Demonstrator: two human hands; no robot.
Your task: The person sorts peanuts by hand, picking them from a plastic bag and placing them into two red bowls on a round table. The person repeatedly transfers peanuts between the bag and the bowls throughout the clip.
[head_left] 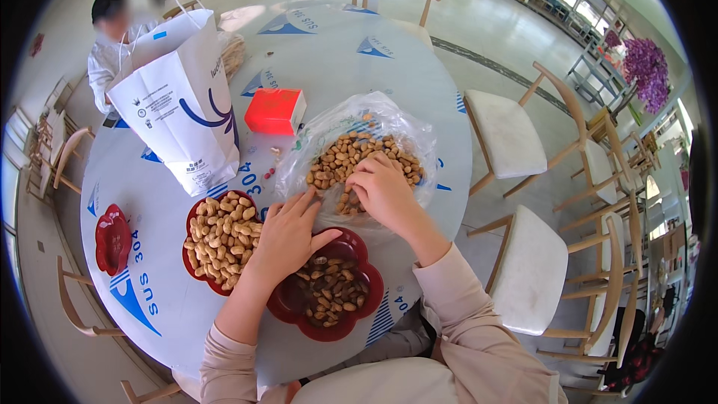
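Note:
Unshelled peanuts (pixel 342 157) lie heaped on a clear plastic bag (pixel 406 118) spread across the table. My right hand (pixel 382 186) is down in that heap with its fingers bent; whether a peanut is between the fingertips is hidden. Fingers apart, my left hand (pixel 289 233) reaches flat over the near left edge of the bag and holds nothing that I can see. Under its wrist, on the left, is a red flower-shaped dish (pixel 189 261) piled with pale peanuts (pixel 221 235). A second red dish (pixel 367 269), nearer to me, contains darker peanuts (pixel 331 292).
A tall white paper bag (pixel 179 118) stands behind the dishes, beside a red box (pixel 274 112). A small red dish (pixel 114 240) sits at the left on the round table (pixel 185 325). Across it is a person (pixel 109 45). Wooden chairs (pixel 505 132) stand around.

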